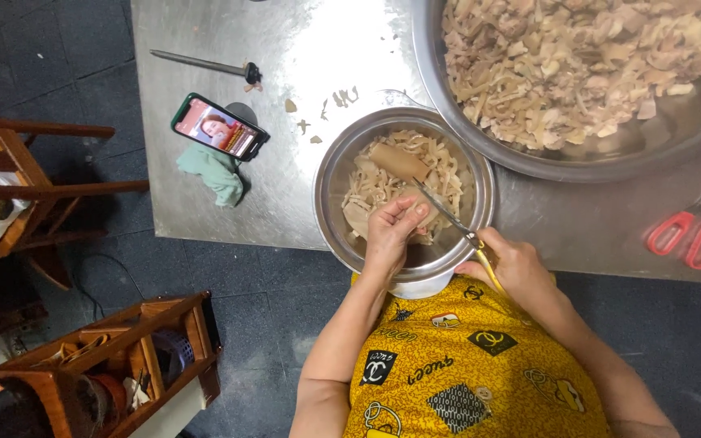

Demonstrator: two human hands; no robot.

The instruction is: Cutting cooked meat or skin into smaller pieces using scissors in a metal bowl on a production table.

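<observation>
My left hand (391, 231) reaches into a small steel bowl (330, 191) and pinches a pale flat piece of food (399, 162) over a heap of cut strips. My right hand (517, 268) grips yellow-handled scissors (448, 217), whose blades point up-left at the piece beside my left fingers. The bowl sits at the near edge of a steel table (204, 146), close to my yellow patterned top.
A large steel basin (675, 134) full of cut pale pieces fills the top right. Red-handled scissors (687, 235) lie at the right. A phone (219, 127) leans on a green cloth (217, 172); a sharpening rod (204, 65) lies behind. Wooden furniture (83, 195) stands at left.
</observation>
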